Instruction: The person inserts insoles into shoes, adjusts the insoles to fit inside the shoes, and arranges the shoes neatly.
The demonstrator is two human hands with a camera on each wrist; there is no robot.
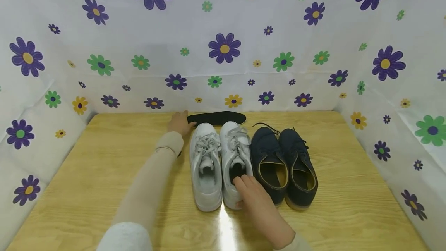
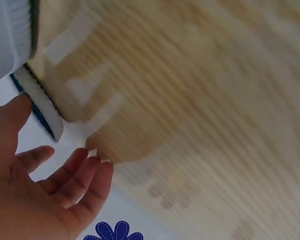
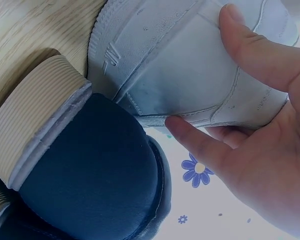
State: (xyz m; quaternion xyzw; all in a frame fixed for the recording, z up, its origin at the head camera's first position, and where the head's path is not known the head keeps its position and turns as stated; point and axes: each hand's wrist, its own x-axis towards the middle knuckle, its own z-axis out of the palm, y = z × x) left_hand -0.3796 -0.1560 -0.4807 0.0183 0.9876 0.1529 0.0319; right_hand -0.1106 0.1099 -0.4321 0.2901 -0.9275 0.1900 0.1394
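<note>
At the back of the table, my left hand (image 1: 179, 123) is beside the near end of a black insole (image 1: 217, 118), which lies crosswise behind the shoes. In the left wrist view, the thumb is at the edge of the insole (image 2: 42, 102), and the other fingers of the hand (image 2: 45, 192) are spread away from it. My right hand (image 1: 256, 198) grips the heel of the right white sneaker (image 1: 229, 193), with fingers at its opening. The right wrist view has the thumb on the heel (image 3: 175, 75). That sneaker looks dark inside; the left white sneaker (image 1: 206, 198) looks pale inside.
Two dark navy lace-up shoes (image 1: 266, 144) stand close against the right side of the white pair, toes pointing to the back. A wood-grain table (image 1: 104, 173) lies under everything. White cloth (image 1: 195, 26) printed with flowers hangs at the back and both sides.
</note>
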